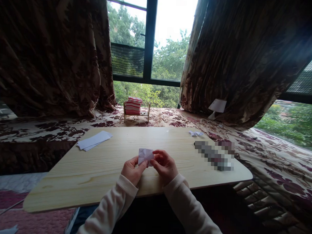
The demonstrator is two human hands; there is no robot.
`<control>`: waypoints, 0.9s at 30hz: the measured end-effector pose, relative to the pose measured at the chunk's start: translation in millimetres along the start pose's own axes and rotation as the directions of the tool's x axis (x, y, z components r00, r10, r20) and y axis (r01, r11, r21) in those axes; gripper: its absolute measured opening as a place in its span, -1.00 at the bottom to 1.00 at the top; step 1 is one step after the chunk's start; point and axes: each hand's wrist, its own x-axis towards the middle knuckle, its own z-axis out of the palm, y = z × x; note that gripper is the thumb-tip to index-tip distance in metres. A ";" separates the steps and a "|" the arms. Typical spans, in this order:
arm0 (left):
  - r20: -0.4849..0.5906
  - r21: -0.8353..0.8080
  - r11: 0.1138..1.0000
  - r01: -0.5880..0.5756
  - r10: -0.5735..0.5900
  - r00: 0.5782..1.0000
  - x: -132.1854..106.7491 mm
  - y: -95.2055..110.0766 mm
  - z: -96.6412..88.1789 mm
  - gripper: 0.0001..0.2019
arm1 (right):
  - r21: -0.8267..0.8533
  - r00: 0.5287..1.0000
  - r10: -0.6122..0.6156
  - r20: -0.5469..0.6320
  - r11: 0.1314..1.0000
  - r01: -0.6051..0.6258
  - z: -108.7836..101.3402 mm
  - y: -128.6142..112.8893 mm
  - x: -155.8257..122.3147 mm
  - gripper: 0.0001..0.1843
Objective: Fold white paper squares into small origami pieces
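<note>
Head view: left hand (pixel 131 170) and right hand (pixel 166 167), both curled nearly closed, pinch 1 folded paper (pixel 145 154) between them, above the surface (pixel 105 170); uneven pulling by either hand could skew its creases or tear it.
</note>
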 end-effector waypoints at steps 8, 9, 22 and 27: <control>-0.043 0.012 1.000 0.025 -0.024 0.999 -0.5 6.9 1.1 -0.76 | -0.184 1.000 0.016 -0.015 0.983 -0.018 -3.1 -6.3 -0.3 -0.81; -0.045 0.017 1.000 0.026 -0.025 0.999 -1.0 7.9 1.4 -0.76 | -0.183 1.000 0.016 -0.007 0.983 -0.017 -3.2 -6.0 -0.1 -0.81; -0.058 0.053 0.998 0.037 -0.034 0.998 -3.4 15.3 2.6 -0.81 | -0.346 0.988 -0.154 -0.020 0.928 0.138 0.3 -16.1 -1.9 -0.97; -0.055 0.039 0.998 0.046 -0.044 0.998 -3.9 15.8 2.7 -0.81 | -0.423 0.972 -0.233 0.020 0.879 0.220 0.3 -19.5 -3.1 -0.91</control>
